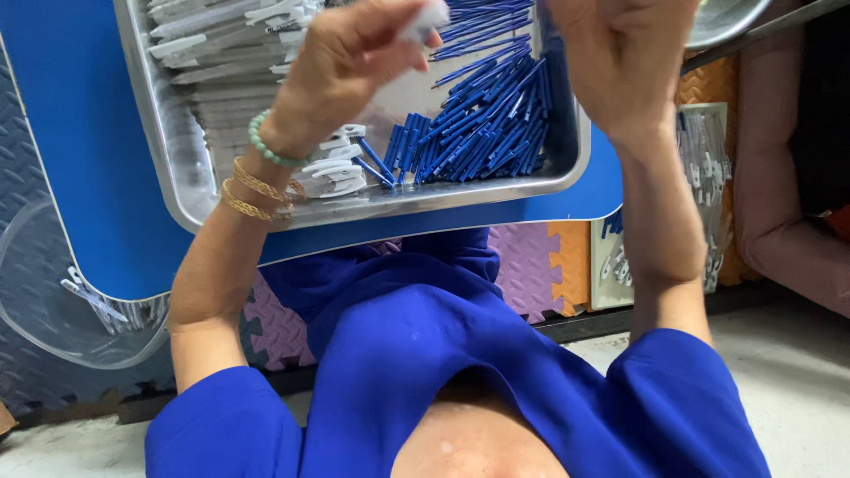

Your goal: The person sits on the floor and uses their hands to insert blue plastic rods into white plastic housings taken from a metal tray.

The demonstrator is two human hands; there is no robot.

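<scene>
Two bare hands are raised over a rectangular shiny metal tray (177,168). Left hand (350,66) pinches a small white plastic piece (425,18) between its fingertips. Right hand (624,57) sits just beside it; its grip cannot be determined. Thin blue plastic sticks (487,124) lie below both.

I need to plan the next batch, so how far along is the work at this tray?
Done, it seems: white clip pieces lie piled in the metal tray beside rows of pale parts. In hand: the left hand pinches a small white piece; the right hand is raised, apparently holding nothing. Left: a large heap of loose blue sticks remains in the tray, so plenty looks unfinished.
</scene>
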